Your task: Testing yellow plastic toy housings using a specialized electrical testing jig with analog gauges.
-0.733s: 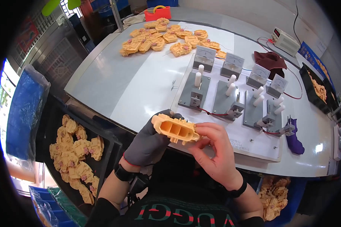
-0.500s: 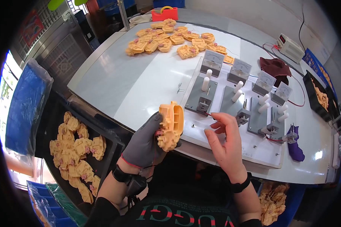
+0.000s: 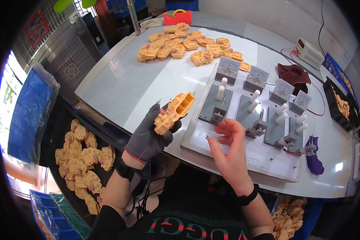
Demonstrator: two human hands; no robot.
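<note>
Gripping a yellow moulded plastic part [image 3: 174, 113], the left hand [image 3: 148, 138] wears a grey knit glove with a red-edged cuff and is closed round the part's lower end, holding it tilted above the near edge of the bench [image 3: 120, 88]. The part is blocky and ribbed, with open rectangular cells on its upper face and a small pinkish piece near the glove. The right hand [image 3: 228, 148] is bare, fingers loosely spread and half curled, holding nothing that can be made out; its fingertips hover at or just over the white board [image 3: 236, 154], and whether they touch it cannot be told.

On that flat white board stand grey plates carrying white cylindrical pegs [image 3: 220, 93] and small metal clamps, with a row of square grey dial meters [image 3: 227, 70] along the far side. The bench top is smooth, pale and slightly glossy. A heap of similar yellow parts [image 3: 180, 45] lies loose at its far end, near a red box [image 3: 177, 17].

To the left below the bench, a dark tray [image 3: 58, 120] holds many more yellow parts [image 3: 84, 156], beside a blue plastic bag [image 3: 28, 112]. A black tray [image 3: 336, 94] at the far right holds a few orange-yellow pieces. A purple cloth [image 3: 314, 158] and a dark red cloth [image 3: 294, 74] lie on the bench.
</note>
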